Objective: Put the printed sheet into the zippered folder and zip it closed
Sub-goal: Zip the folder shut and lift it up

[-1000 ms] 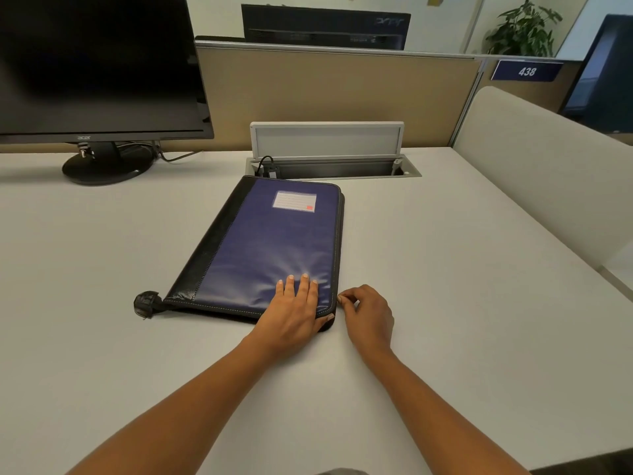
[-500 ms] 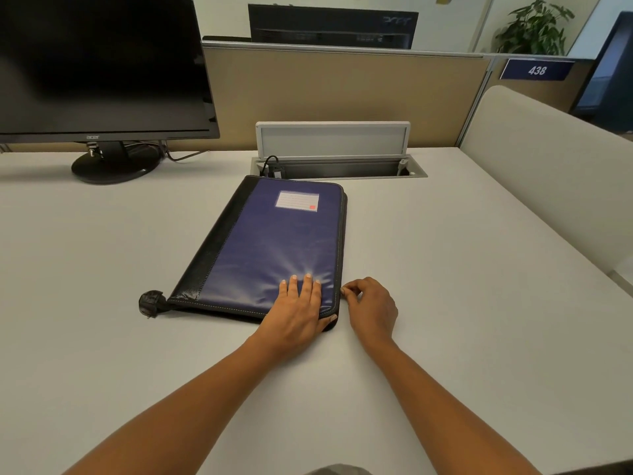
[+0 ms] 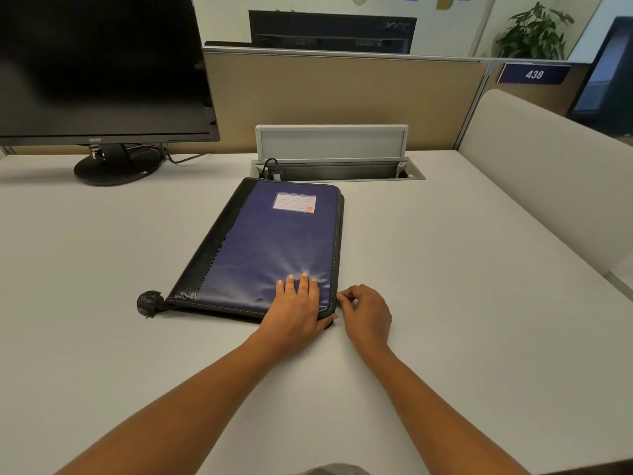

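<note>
- My left hand (image 3: 298,310) lies flat with straight fingers, pressing on the near right corner of the zippered folder (image 3: 267,245).
- My right hand (image 3: 368,313) sits just beside it, thumb and forefinger pinched at the folder's right edge; I cannot tell what exactly they pinch.
- The folder lies flat, cover down, on the counter (image 3: 445,303), just before the cable tray (image 3: 335,169).
- A monitor (image 3: 102,63) stands far left.

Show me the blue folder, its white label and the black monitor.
blue folder (image 3: 260,248), head view, middle of its blue cover.
white label (image 3: 294,202), head view, centre of the lined card.
black monitor (image 3: 102,63), head view, middle of its dark screen.
</note>
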Action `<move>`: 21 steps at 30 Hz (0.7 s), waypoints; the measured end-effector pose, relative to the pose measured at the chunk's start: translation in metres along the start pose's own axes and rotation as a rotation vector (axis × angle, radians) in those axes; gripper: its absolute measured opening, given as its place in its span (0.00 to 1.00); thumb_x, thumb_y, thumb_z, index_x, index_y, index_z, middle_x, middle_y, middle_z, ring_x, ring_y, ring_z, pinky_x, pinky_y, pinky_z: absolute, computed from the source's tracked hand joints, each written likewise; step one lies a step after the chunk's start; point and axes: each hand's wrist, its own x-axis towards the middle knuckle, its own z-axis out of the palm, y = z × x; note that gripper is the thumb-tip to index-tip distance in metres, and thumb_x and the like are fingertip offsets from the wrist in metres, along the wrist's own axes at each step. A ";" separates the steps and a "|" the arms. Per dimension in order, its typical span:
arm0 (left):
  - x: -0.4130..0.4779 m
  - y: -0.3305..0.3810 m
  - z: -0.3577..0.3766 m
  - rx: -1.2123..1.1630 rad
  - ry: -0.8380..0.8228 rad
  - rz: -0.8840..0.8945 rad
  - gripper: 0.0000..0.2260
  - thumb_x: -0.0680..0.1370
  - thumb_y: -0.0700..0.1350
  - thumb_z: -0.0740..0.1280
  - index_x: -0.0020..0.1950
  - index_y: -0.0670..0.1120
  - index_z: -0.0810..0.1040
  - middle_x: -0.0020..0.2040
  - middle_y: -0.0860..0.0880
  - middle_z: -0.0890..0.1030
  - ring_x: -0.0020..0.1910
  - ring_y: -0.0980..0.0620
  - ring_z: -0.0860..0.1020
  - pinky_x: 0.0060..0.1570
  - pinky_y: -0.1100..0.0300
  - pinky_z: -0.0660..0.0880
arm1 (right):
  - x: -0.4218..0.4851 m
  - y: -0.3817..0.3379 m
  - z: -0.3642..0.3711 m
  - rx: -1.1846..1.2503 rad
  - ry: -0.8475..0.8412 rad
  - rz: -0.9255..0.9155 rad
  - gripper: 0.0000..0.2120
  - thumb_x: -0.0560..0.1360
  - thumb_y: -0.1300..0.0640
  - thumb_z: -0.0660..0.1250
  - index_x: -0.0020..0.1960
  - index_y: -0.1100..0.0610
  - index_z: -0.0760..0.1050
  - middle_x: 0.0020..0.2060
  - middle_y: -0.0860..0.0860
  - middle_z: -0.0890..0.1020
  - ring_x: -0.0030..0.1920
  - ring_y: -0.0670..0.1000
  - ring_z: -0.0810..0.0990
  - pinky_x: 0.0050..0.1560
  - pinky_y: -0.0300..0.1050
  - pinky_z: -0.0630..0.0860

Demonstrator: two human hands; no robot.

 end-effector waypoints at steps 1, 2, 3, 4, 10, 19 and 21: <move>0.001 0.000 0.000 -0.002 0.004 -0.001 0.36 0.77 0.64 0.48 0.75 0.40 0.50 0.76 0.38 0.54 0.73 0.35 0.54 0.71 0.43 0.52 | -0.001 0.000 0.000 0.001 -0.003 -0.001 0.06 0.75 0.55 0.64 0.44 0.56 0.79 0.44 0.51 0.82 0.44 0.49 0.77 0.39 0.38 0.64; 0.002 0.000 -0.001 -0.003 0.011 0.000 0.35 0.77 0.64 0.49 0.74 0.40 0.51 0.75 0.38 0.54 0.73 0.35 0.55 0.71 0.43 0.53 | -0.001 0.000 0.000 0.003 -0.006 -0.004 0.06 0.75 0.55 0.65 0.44 0.56 0.79 0.44 0.51 0.82 0.44 0.50 0.77 0.39 0.38 0.64; 0.003 0.000 -0.001 -0.003 0.017 -0.001 0.35 0.77 0.64 0.49 0.74 0.41 0.52 0.75 0.38 0.55 0.72 0.35 0.56 0.71 0.43 0.55 | -0.002 0.000 0.000 0.005 -0.009 -0.011 0.06 0.75 0.55 0.65 0.44 0.56 0.79 0.44 0.51 0.82 0.45 0.50 0.77 0.39 0.38 0.64; 0.004 0.000 -0.002 0.000 0.019 -0.002 0.35 0.77 0.64 0.50 0.74 0.41 0.53 0.75 0.37 0.56 0.72 0.34 0.57 0.70 0.42 0.56 | -0.003 0.000 0.000 0.007 -0.014 -0.018 0.06 0.75 0.55 0.64 0.45 0.56 0.79 0.44 0.51 0.82 0.45 0.50 0.77 0.39 0.38 0.64; 0.003 0.002 -0.002 0.027 -0.010 -0.009 0.33 0.78 0.62 0.47 0.75 0.40 0.49 0.75 0.36 0.54 0.73 0.33 0.54 0.71 0.42 0.54 | -0.005 0.001 -0.001 0.009 -0.021 -0.053 0.07 0.75 0.57 0.64 0.46 0.57 0.80 0.45 0.52 0.82 0.46 0.49 0.76 0.40 0.35 0.63; 0.004 -0.001 -0.005 0.062 -0.022 0.008 0.33 0.79 0.60 0.45 0.74 0.38 0.48 0.75 0.35 0.53 0.72 0.32 0.55 0.70 0.40 0.56 | -0.029 0.006 -0.008 0.037 -0.019 -0.097 0.05 0.73 0.57 0.67 0.40 0.56 0.80 0.39 0.50 0.82 0.43 0.48 0.74 0.33 0.32 0.60; 0.004 -0.002 -0.005 0.071 -0.023 0.019 0.33 0.79 0.61 0.45 0.74 0.37 0.48 0.75 0.35 0.53 0.72 0.32 0.55 0.70 0.40 0.56 | -0.030 0.006 -0.008 0.036 -0.017 -0.092 0.05 0.73 0.57 0.66 0.40 0.55 0.80 0.39 0.50 0.82 0.43 0.49 0.74 0.36 0.36 0.61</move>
